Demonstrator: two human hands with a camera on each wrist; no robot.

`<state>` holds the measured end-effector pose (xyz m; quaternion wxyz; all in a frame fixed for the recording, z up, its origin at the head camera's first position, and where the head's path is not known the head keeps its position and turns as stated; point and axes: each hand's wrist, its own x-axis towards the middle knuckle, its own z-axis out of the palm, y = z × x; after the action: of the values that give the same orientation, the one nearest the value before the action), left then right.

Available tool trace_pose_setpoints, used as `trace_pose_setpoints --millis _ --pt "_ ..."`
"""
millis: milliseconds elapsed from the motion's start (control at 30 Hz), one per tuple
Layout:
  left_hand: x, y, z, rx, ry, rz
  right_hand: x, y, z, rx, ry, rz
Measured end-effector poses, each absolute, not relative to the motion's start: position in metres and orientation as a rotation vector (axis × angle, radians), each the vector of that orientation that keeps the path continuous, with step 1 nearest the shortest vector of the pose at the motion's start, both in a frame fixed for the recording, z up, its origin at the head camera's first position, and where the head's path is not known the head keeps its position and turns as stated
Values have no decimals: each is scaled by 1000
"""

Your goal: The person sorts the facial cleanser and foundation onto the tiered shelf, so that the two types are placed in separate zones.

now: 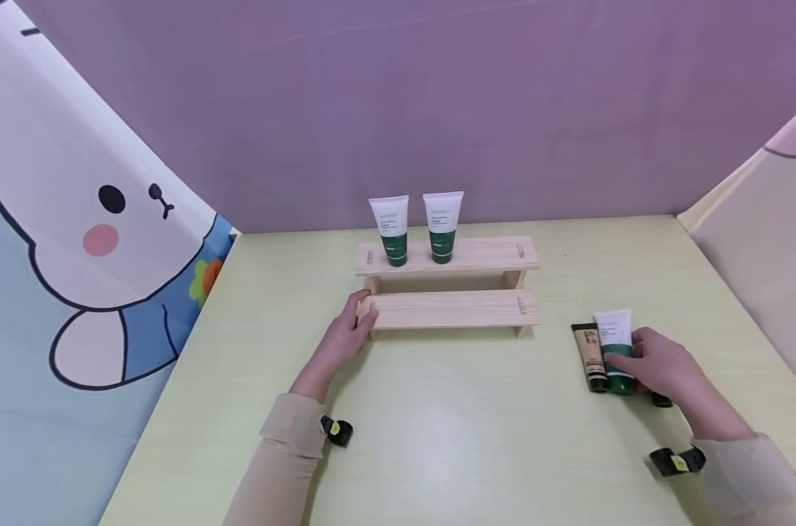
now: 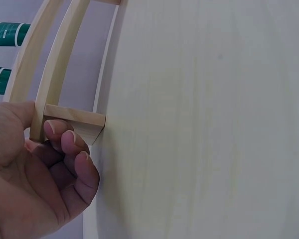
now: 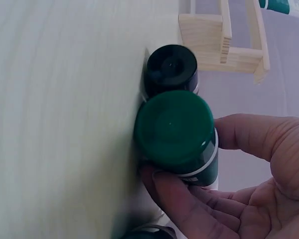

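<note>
A two-step wooden rack (image 1: pixel 447 311) stands at the middle of the table. My left hand (image 1: pixel 347 334) grips the left end of its lower step, thumb on top and fingers curled beneath in the left wrist view. At the right, my right hand (image 1: pixel 667 363) holds a white-and-green squeeze tube (image 1: pixel 613 330) between thumb and fingers; its green cap (image 3: pixel 174 128) faces the right wrist camera. Against its left side lies a gold tube (image 1: pixel 588 349) with a black cap. Two more white-and-green tubes, a left one (image 1: pixel 391 218) and a right one (image 1: pixel 442 213), stand cap-down on the upper step.
Another black cap (image 1: pixel 661 399) shows beneath my right hand; the rest of that item is hidden. Behind the pale table (image 1: pixel 437 438) rises a purple backdrop (image 1: pixel 437 109). A cartoon-printed cloth (image 1: pixel 63 204) hangs at the left.
</note>
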<state>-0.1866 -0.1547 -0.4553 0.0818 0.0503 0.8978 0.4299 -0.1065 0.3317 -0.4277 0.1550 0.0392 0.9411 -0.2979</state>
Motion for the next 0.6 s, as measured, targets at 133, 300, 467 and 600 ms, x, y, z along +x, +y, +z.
trace_pose_setpoints --millis 133,300,467,600 --pt "-187 -154 -456 148 2680 1294 -103 330 -425 113 2707 -874" --pt "-186 -154 -455 132 2674 1295 -101 331 -423 113 2763 -890" --pt "-185 -154 -454 130 2682 1284 -99 332 -422 93 2831 -895" --pt "-186 -154 -454 140 2682 1288 -99 330 -419 67 2858 -953"
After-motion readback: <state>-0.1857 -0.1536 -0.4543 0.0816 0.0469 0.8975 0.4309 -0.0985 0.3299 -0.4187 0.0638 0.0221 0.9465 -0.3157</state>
